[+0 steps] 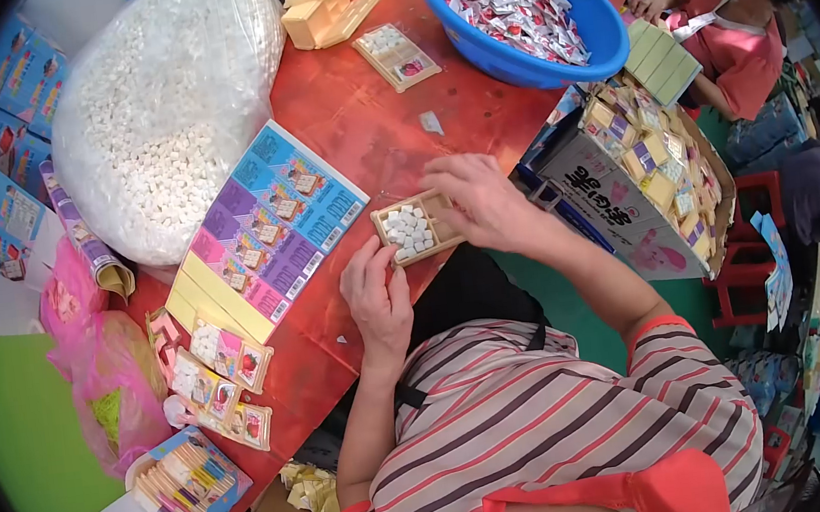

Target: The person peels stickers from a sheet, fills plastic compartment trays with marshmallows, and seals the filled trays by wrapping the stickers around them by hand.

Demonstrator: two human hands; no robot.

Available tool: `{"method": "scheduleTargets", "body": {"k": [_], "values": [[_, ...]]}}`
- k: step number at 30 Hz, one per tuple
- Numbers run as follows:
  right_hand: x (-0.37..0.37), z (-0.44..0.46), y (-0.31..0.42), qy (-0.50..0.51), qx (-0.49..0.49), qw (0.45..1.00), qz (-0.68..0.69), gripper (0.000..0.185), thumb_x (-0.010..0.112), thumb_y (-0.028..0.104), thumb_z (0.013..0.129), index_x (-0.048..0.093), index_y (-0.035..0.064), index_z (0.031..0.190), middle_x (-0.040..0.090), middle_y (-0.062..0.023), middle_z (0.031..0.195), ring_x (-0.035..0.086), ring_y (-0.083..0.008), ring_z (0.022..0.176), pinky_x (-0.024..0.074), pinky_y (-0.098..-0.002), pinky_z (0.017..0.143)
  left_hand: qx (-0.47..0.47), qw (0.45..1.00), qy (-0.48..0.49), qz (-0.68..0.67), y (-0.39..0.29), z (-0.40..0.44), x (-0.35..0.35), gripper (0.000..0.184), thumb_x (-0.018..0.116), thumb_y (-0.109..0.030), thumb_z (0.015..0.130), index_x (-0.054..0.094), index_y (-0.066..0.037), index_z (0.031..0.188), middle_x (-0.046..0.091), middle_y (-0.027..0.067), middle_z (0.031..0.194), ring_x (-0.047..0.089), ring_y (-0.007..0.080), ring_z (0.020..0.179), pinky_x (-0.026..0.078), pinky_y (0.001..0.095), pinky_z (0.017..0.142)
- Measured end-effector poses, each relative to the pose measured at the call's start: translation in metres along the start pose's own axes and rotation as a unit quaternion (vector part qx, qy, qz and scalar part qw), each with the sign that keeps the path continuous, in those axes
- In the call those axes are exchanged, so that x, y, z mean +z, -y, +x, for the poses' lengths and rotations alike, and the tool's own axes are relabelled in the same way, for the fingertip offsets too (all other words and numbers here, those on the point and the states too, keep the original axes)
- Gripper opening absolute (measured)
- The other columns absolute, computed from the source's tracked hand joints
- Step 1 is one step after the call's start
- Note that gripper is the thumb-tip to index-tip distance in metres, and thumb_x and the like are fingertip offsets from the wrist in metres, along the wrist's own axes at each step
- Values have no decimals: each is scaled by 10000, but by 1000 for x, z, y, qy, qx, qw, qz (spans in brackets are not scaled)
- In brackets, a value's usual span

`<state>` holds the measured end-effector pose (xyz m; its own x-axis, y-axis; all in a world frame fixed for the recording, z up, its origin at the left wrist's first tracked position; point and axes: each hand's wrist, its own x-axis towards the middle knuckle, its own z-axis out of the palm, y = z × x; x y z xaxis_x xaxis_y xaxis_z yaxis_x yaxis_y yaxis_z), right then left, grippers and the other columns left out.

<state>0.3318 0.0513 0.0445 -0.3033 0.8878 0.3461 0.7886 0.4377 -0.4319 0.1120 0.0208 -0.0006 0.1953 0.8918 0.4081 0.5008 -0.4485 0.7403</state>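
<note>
A small cream two-compartment tray (379, 227) lies at the table's near edge, in front of my body. White cubes (409, 233) fill its left compartment. My left hand (377, 294) grips the tray's lower left side, fingertips on the rim. Over the right compartment is my right hand (493, 205), fingers apart and reaching across the tray. It covers most of that compartment, so what lies inside is hidden. Nothing shows in the right hand's fingers.
A printed card sheet (267, 229) lies left of the tray; behind it stands a clear bag of white cubes (152, 133). A blue basin (448, 47) holds small packets. Filled trays (218, 381) sit lower left. A full carton (583, 188) and another person (733, 52) are at right.
</note>
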Motion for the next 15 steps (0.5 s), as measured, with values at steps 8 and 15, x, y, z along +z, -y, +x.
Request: {"method": "scheduleTargets", "body": {"k": [8,15], "values": [[25,1,21,-37,-23,999,-11,220,673,108,782,629,48,989,579,-137,1133,548,-308,1070,370,-450,943,2,1000,9,12,0,-1,0,275,621,-21,814,635,-32,1088,591,136,1206,541,301,1132,373,417,1000],[38,7,20,-67,-53,993,-76,145,667,90,777,609,48,903,585,-109,1090,558,-280,1041,360,-456,950,-11,1000,12,-3,-1,-1,-2,266,621,-19,814,635,-22,1080,588,140,1211,539,306,1131,378,414,997]]}}
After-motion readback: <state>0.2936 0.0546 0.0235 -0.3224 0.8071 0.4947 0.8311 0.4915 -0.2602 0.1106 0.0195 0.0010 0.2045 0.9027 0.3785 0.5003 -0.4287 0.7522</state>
